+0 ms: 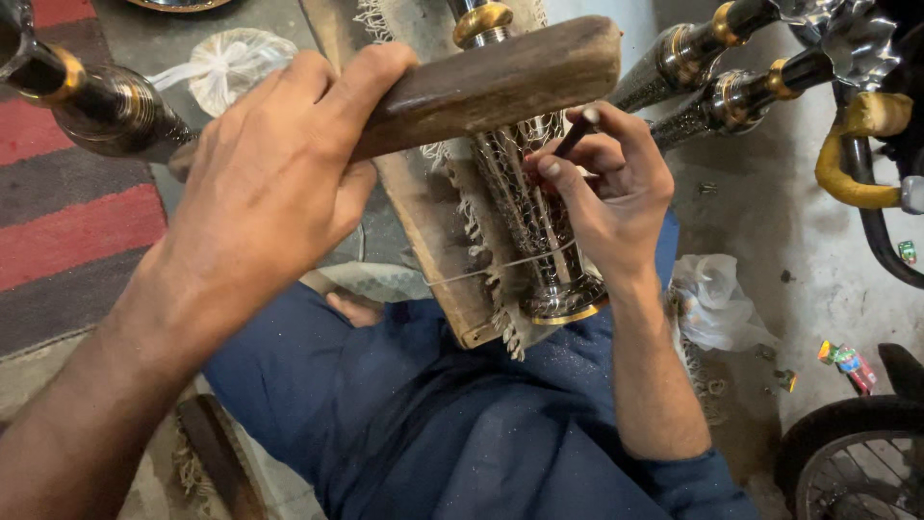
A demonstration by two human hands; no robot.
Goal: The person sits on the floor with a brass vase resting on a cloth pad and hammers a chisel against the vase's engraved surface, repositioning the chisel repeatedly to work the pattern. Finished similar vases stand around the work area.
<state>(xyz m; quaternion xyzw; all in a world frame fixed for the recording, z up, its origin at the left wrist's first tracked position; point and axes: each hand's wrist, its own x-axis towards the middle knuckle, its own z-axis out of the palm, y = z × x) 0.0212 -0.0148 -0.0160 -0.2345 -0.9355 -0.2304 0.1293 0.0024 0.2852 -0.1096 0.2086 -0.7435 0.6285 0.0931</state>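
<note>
My left hand (274,183) grips a dark wooden block (500,82) and holds it raised over the work. My right hand (611,197) pinches a thin dark punch (576,133), its tip set against a tall engraved metal vase (539,221). The vase is silver with a net pattern and a brass rim. It lies lengthwise on a fringed cloth over a wooden plank (423,217), which rests on my lap in blue clothing. A thin wire crosses the vase near its base.
More engraved metal vases lie at the top right (712,96) and top left (106,106). A knotted clear bag (236,63) sits behind my left hand, a white bag (717,303) by my right elbow. A wheel (847,462) stands at bottom right, a red striped mat (67,221) on the left.
</note>
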